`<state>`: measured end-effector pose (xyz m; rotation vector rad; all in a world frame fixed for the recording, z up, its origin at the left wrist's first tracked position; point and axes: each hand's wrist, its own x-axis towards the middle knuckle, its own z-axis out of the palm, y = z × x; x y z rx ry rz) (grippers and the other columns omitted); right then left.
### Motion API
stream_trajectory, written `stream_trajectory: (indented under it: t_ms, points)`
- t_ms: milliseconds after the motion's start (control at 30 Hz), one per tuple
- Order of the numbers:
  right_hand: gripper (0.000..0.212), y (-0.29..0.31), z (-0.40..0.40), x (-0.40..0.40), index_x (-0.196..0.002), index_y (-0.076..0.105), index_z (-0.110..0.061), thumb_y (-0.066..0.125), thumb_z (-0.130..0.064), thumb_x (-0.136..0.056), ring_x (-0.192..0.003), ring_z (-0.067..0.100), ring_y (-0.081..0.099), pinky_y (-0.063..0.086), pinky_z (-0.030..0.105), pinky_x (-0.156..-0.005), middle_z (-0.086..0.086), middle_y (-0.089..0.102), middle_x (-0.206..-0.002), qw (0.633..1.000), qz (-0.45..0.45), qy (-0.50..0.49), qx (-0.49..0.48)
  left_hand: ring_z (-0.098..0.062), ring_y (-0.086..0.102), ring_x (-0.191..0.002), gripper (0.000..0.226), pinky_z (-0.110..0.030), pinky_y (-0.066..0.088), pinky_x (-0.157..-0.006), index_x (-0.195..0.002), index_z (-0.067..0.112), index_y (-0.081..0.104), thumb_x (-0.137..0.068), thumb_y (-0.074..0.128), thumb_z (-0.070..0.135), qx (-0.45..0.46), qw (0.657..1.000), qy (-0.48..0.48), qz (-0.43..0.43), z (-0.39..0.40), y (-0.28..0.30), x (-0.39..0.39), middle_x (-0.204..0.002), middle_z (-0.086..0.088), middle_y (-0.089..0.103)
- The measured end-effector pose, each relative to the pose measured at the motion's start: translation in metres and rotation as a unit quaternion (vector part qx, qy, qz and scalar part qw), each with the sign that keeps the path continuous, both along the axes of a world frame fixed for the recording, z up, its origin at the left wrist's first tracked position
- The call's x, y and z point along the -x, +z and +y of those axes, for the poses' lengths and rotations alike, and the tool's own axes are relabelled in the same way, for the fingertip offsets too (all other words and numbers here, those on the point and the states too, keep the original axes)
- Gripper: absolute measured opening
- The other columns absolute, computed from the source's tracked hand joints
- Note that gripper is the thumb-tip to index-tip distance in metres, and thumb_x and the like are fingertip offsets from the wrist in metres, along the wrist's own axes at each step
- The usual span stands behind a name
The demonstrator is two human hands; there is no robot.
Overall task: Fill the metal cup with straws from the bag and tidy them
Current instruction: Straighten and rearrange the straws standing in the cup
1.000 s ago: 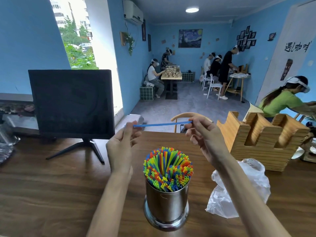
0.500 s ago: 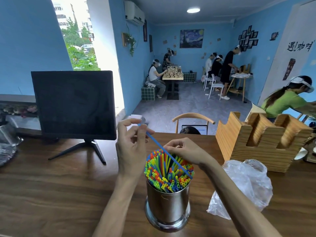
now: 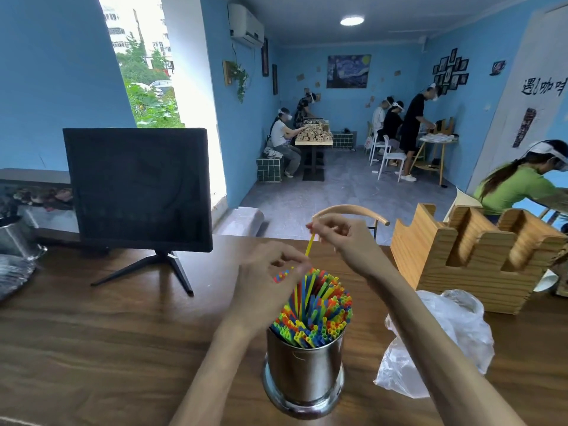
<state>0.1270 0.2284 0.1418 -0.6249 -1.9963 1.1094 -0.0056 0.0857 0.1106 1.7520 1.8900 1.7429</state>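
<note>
Gone is the blue straw; now a thin yellow plastic straw is pinched by the right hand, while the left hand is curled around straw tips above the shiny metal cup on the wooden table

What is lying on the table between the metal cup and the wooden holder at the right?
In the head view, the crumpled clear plastic bag lies on the table between the metal cup and the wooden holder.

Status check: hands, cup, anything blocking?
Right hand in a pinch grip on a yellow straw above the bundle. Left hand closed on a few straws. Metal cup packed full. Plastic bag lies right; nothing blocking.
</note>
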Motion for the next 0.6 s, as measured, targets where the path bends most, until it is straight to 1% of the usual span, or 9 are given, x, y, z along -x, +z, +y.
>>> stream_trajectory:
  t_ms: [33, 100, 233, 300, 333, 400, 467, 533, 600]
  points:
    - [0.015, 0.009, -0.001, -0.002, -0.097, 0.076, -0.028, 0.062, -0.029, -0.101, -0.077, 0.001, 0.063, 0.045, 0.017, -0.068, -0.007, 0.077, -0.096, 0.999, 0.048, -0.002, 0.003, -0.002, 0.060, -0.110, 0.011, -0.011, 0.044, -0.087, -0.079, 0.041, 0.074, -0.085, 0.081, 0.035, 0.032, 0.999, -0.010, 0.030, 0.000, -0.005, 0.001, -0.106, 0.024, 0.069]
    - [0.016, 0.025, -0.002, -0.008, -0.100, 0.074, -0.020, 0.058, -0.021, -0.104, -0.073, 0.005, 0.060, 0.043, 0.016, -0.059, -0.003, 0.075, -0.093, 0.990, 0.141, -0.002, 0.020, 0.001, 0.055, -0.116, 0.008, -0.011, 0.042, -0.091, -0.080, 0.039, 0.077, -0.084, 0.078, 0.046, 0.078, 0.996, -0.024, 0.032, -0.001, -0.011, 0.003, -0.106, 0.029, 0.066]
    - [0.017, 0.042, -0.005, -0.019, -0.099, 0.071, -0.016, 0.055, -0.018, -0.105, -0.066, 0.011, 0.054, 0.042, 0.018, -0.052, 0.000, 0.070, -0.089, 0.959, 0.272, 0.000, 0.079, 0.000, 0.063, -0.109, 0.007, -0.018, 0.047, -0.094, -0.102, 0.036, 0.070, -0.096, 0.069, 0.039, 0.053, 0.993, -0.025, -0.105, 0.004, -0.014, 0.008, -0.106, 0.021, 0.070]
    - [0.018, 0.044, -0.007, -0.023, -0.099, 0.069, -0.016, 0.053, -0.018, -0.106, -0.064, 0.012, 0.055, 0.044, 0.021, -0.052, 0.000, 0.070, -0.088, 0.945, 0.305, 0.017, 0.114, 0.002, 0.065, -0.109, 0.019, -0.016, 0.049, -0.093, -0.116, 0.037, 0.067, -0.098, 0.061, 0.042, 0.069, 0.989, -0.039, -0.121, 0.005, -0.012, 0.010, -0.110, 0.022, 0.071]
    - [0.019, 0.044, -0.008, -0.024, -0.099, 0.069, -0.016, 0.052, -0.017, -0.106, -0.063, 0.012, 0.057, 0.046, 0.021, -0.052, 0.000, 0.071, -0.087, 0.940, 0.316, 0.025, 0.128, 0.002, 0.066, -0.106, 0.021, -0.013, 0.049, -0.090, -0.117, 0.038, 0.068, -0.099, 0.058, 0.043, 0.079, 0.989, -0.044, -0.116, 0.005, -0.011, 0.010, -0.108, 0.022, 0.072]
    - [0.020, 0.041, -0.008, -0.026, -0.099, 0.068, -0.015, 0.050, -0.017, -0.107, -0.063, 0.012, 0.059, 0.049, 0.021, -0.055, 0.000, 0.072, -0.086, 0.932, 0.329, 0.035, 0.149, 0.002, 0.070, -0.093, 0.024, -0.011, 0.050, -0.082, -0.107, 0.036, 0.073, -0.096, 0.055, 0.047, 0.070, 0.987, -0.064, -0.131, 0.002, -0.011, 0.011, -0.095, 0.016, 0.076]
    - [0.019, 0.036, -0.007, -0.029, -0.100, 0.067, -0.014, 0.049, -0.016, -0.107, -0.063, 0.011, 0.061, 0.052, 0.021, -0.058, 0.000, 0.072, -0.085, 0.922, 0.341, 0.040, 0.179, -0.002, 0.071, -0.082, 0.024, -0.014, 0.052, -0.079, -0.095, 0.033, 0.078, -0.091, 0.059, 0.047, 0.043, 0.978, -0.093, -0.180, 0.000, -0.010, 0.011, -0.082, 0.006, 0.077]
    - [0.018, 0.031, -0.005, -0.032, -0.100, 0.067, -0.013, 0.050, -0.015, -0.105, -0.065, 0.011, 0.062, 0.055, 0.020, -0.061, 0.000, 0.072, -0.086, 0.906, 0.350, 0.060, 0.232, -0.002, 0.070, -0.078, 0.018, -0.014, 0.052, -0.078, -0.085, 0.036, 0.081, -0.088, 0.064, 0.040, 0.021, 0.975, -0.089, -0.204, -0.001, -0.009, 0.013, -0.077, 0.005, 0.076]
    - [0.017, 0.027, -0.005, -0.036, -0.096, 0.071, -0.011, 0.055, -0.016, -0.099, -0.070, 0.012, 0.065, 0.058, 0.022, -0.067, 0.003, 0.073, -0.090, 0.873, 0.360, 0.101, 0.314, -0.003, 0.071, -0.078, 0.012, -0.013, 0.052, -0.075, -0.082, 0.035, 0.082, -0.085, 0.071, 0.033, -0.004, 0.966, -0.060, -0.253, -0.001, -0.007, 0.016, -0.079, 0.003, 0.078]
